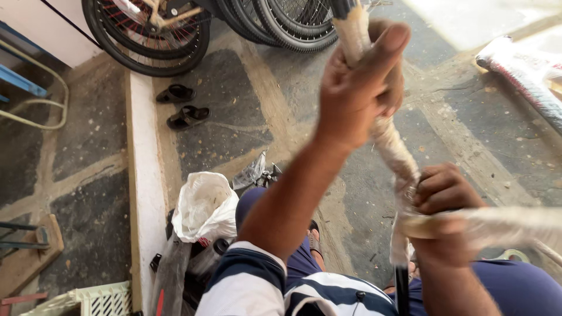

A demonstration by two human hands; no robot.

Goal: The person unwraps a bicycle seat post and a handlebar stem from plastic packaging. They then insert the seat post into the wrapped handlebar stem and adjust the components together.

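Over a stone floor (234,111), both hands, left (357,88) and right (442,196), clench a wrapped tube (389,143).

- Left hand (360,76): raised high and well forward of the body, closed in a fist, thumb extended upward along the front of the grip.
- Left forearm: bare, runs diagonally from the striped short sleeve at lower centre up to the wrist; wrist is nearly straight.
- Right hand (442,193): lower and closer to the body, fingers curled in a closed grip, knuckles facing the camera.
- Right forearm: bare, rises steeply from the lower edge of the view.
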